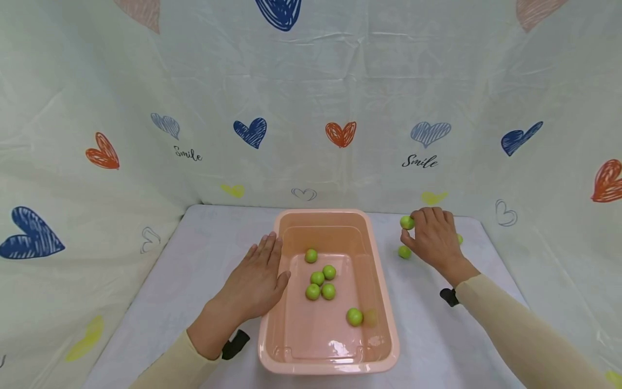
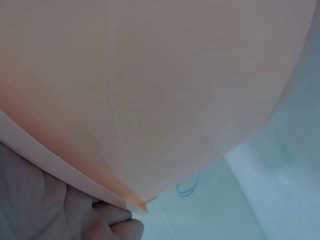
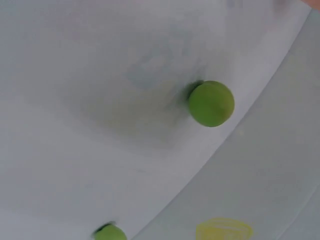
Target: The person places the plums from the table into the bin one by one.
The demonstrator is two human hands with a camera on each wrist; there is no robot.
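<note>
Pink tub (image 1: pixel 328 368), long axis fore-and-aft, lies left of right hand (image 1: pixel 432 237), thumb and fingertip pinching green ball (image 1: pixel 406 221); left hand (image 1: pixel 255 283), straight-fingered, touches tub.

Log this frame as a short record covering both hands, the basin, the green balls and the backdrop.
Left hand: fingers straight, against the pink basin at its left rim
Right hand: pinches a green ball
Balls in basin: six
Other balls on table: two visible, one partly hidden
Backdrop: pale, printed hearts, "Smile"

One basin (image 1: pixel 386 270) and at least nine balls (image 1: pixel 328 292) show.
</note>
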